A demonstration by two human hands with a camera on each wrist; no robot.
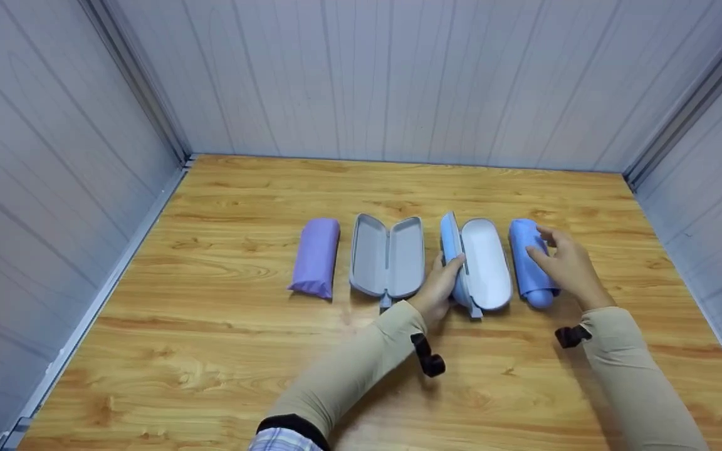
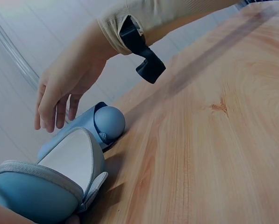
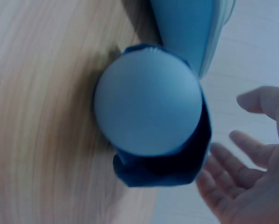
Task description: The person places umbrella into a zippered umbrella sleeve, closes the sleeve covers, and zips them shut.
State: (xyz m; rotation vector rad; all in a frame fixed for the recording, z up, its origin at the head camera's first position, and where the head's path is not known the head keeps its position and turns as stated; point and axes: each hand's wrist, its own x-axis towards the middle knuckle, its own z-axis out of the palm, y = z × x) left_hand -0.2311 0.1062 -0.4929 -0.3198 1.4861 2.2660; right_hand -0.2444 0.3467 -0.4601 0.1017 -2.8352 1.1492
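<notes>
My left hand [image 1: 439, 285] grips the blue lid side of an open zip case [image 1: 488, 266] with a white lining, the thumb over the lid's edge. In the left wrist view the same blue case [image 2: 34, 193] stands with its halves spread. To its right lies a blue folded umbrella [image 1: 527, 254] in a fabric sleeve, its round handle end [image 3: 148, 100] poking out towards me. My right hand [image 1: 568, 263] hovers beside and over this umbrella, fingers loosely bent and spread; in the right wrist view a gap shows between thumb and fingers, with nothing held.
A grey open case [image 1: 406, 257] lies left of the blue one. Further left is a purple sleeved bundle [image 1: 316, 257]. Everything is on a wooden table [image 1: 210, 351], with pale panel walls [image 1: 361, 81] at the back and both sides.
</notes>
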